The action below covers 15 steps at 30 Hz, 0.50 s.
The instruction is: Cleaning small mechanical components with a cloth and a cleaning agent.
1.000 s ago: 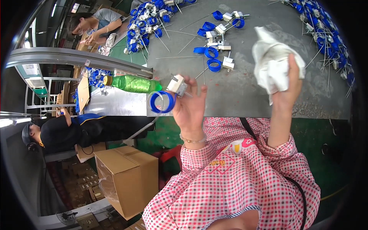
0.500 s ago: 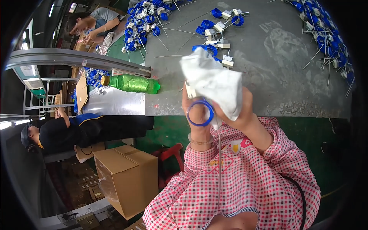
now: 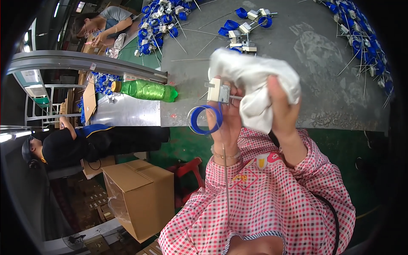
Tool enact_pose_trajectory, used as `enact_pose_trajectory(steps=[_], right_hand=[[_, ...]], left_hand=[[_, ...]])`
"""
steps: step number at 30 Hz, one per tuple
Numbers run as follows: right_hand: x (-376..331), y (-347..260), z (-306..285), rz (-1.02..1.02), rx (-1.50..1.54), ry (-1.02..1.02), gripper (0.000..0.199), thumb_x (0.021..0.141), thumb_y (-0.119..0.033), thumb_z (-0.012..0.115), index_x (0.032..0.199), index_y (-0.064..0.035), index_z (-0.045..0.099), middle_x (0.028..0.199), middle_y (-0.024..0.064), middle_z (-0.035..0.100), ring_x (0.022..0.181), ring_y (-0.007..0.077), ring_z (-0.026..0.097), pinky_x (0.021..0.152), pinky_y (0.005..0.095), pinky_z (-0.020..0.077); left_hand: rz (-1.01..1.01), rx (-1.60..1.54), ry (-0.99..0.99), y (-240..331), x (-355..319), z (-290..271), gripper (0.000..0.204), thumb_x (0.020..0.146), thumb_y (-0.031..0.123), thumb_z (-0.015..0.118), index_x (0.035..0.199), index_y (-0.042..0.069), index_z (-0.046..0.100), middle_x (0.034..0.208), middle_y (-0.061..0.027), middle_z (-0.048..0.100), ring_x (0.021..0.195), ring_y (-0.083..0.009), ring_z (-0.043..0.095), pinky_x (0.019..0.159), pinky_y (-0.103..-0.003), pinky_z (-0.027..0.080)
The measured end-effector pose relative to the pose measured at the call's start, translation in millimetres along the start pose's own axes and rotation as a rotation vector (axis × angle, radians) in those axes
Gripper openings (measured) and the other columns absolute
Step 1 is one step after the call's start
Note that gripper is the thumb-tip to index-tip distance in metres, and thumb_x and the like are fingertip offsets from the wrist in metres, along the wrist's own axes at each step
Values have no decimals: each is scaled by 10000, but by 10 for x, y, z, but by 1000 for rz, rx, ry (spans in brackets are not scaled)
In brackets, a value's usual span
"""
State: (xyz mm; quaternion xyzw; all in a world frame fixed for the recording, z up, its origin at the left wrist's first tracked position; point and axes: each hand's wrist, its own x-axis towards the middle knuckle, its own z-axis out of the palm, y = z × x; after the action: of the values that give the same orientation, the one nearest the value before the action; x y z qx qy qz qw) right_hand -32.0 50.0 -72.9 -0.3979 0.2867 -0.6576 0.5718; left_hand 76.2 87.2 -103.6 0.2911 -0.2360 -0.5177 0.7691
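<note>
My left hand (image 3: 229,127) is closed on a capillary thermostat (image 3: 215,92), held up above the near edge of the grey table. It has a white and metal block with a thin shaft, a blue coiled tube (image 3: 193,121) hanging by my palm, and a thin metal rod (image 3: 226,182) reaching down in front of my checked clothing. Bunched in my right hand (image 3: 284,108) is a white cloth (image 3: 255,70), just right of the block. The cloth partly covers my left fingers, and motion blurs it slightly.
Similar thermostats (image 3: 244,28) lie beyond my hands, with piles at the far left (image 3: 159,23) and right (image 3: 361,42). A green bottle (image 3: 148,91) lies left, near a metal rail (image 3: 106,62). A cardboard box (image 3: 148,191) stands lower left. Two other people (image 3: 114,25) are at left.
The cloth and my right hand have moved right, uncovering the thermostat's block and shaft. The thermostat has shifted slightly left and turned, its coil swinging left.
</note>
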Motion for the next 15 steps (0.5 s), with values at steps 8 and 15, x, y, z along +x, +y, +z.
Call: enact_pose_trajectory(steps=[8,15], right_hand=[[87,20,34,-577,-463,-361,251,661,-69,631,885,28,571,817,151,605,728,272,610,630,313,468],[57,27,1,-662,-520,-419,269,643,-79,635,885,21,577,847,149,607,727,301,605,644,331,472]], left_hand=[[-42,-24,51,-28,-89,119,629,794,408,525,1216,-21,340,1138,-120,476,1026,-230,492,859,-351,410],[-14,-50,107,-51,-142,35,366,854,195,457,1148,-17,404,1029,-103,551,908,-185,557,768,-288,460]])
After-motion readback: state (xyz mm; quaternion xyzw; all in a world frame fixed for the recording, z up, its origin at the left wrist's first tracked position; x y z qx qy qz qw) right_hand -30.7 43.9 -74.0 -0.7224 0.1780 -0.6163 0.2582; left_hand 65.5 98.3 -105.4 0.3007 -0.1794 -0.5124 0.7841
